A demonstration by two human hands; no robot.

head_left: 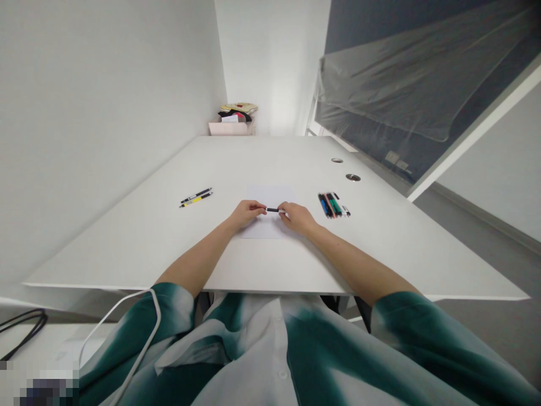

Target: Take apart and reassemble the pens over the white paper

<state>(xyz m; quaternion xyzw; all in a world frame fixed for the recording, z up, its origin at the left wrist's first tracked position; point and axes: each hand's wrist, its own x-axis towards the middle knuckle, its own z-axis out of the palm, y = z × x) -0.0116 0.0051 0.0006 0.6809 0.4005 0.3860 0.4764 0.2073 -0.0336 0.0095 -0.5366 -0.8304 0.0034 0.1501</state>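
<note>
Head view, looking forward and down along a white bench (105, 242): both forearms reach out from green-and-white patterned sleeves (173, 316) to meet near the middle of the bench. The left hand (248, 215) and the right hand (297, 219) are close together, each clamped on one end of a short black pen (273, 210), which lies level between them, just above a sheet of white paper (270, 194). A pale section shows at the pen's right end, partly hidden by the right hand; whether the pen is one piece or two cannot be told at this size. Left of the paper, two slim pens (196, 197) lie side by side, one marked with yellow. Right of it, a group of coloured markers (333, 206) in blue, pink and green lie close together. Two round cable holes (353, 177) are set into the bench beyond them. A pale pink box (231, 128) stands past the far end, with mixed cloth items (239, 111) heaped on top.
</note>
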